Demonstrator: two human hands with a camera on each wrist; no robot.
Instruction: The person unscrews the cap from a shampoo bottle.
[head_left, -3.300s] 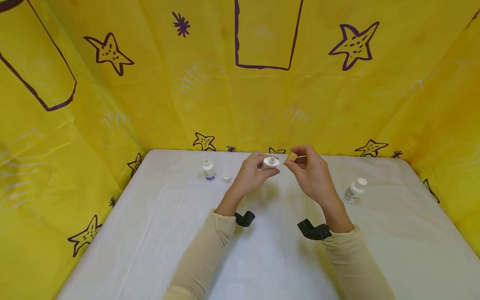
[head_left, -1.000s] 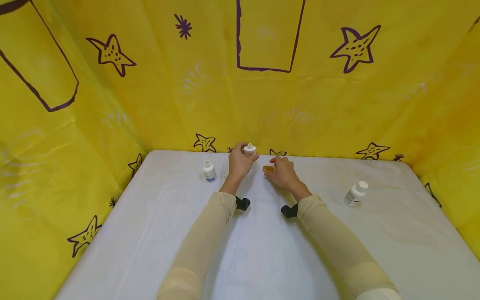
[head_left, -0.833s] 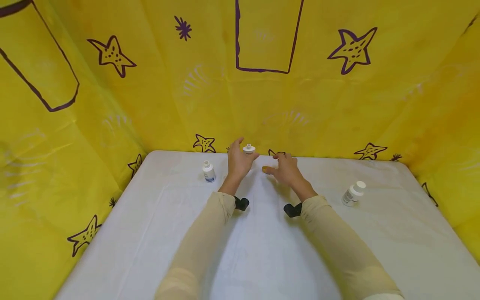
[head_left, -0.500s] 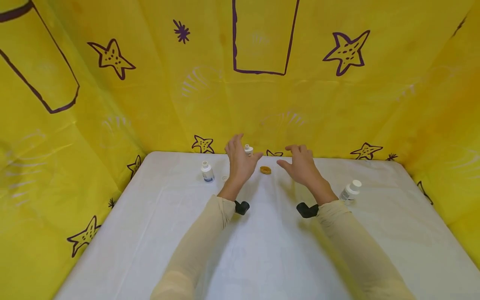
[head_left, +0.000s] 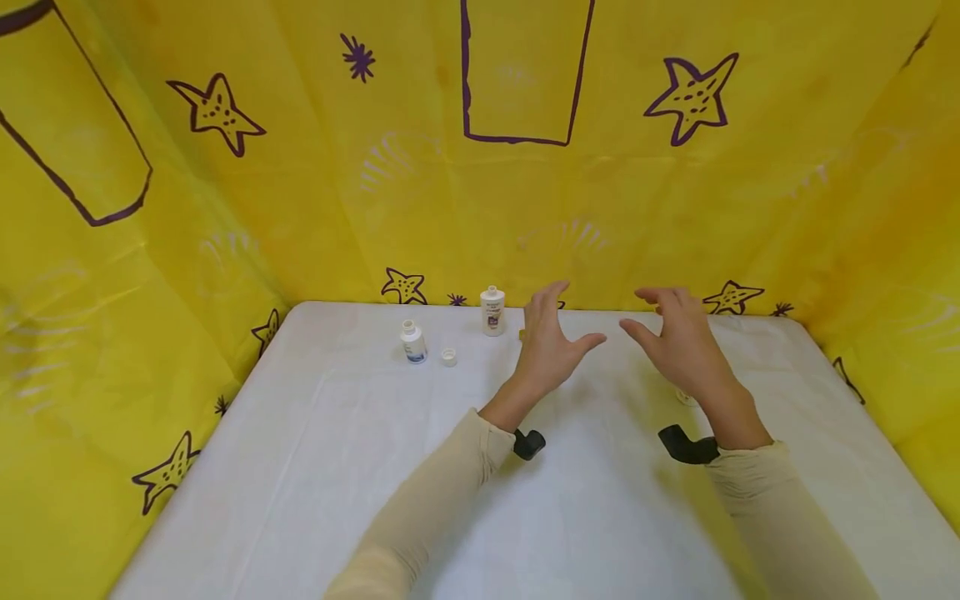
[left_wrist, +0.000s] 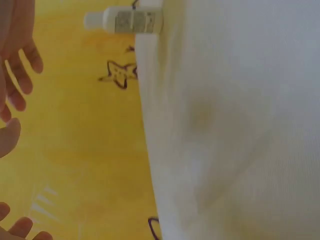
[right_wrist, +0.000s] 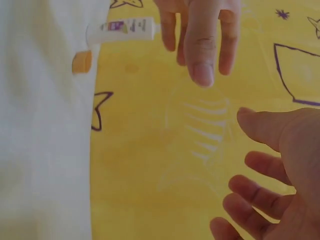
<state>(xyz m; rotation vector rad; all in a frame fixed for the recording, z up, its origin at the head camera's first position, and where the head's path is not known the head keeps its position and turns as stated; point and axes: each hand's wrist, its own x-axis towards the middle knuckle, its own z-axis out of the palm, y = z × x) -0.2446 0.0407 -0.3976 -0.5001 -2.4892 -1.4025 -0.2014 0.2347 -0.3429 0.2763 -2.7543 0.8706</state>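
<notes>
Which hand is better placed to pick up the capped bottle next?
Probably the right hand: in the head view it largely hides the capped bottle, while the left hand is farther left. Both hands look free.

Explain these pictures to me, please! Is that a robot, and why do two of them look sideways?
No robot here: these are a person's own left hand and right hand. The wide picture comes from a camera on the person's head, looking forward and down. The other two come from wrist cameras, most likely those black pieces; they probably sit turned, so everything looks tipped over. On the white table stand an open bottle, a bottle with a purple patch, and a white-capped bottle, clearest in the left wrist picture. A loose white cap and a small orange-yellow piece lie there too. Behind hangs yellow cloth with drawn stars. Nothing is held: both hands are open in the air.
</notes>
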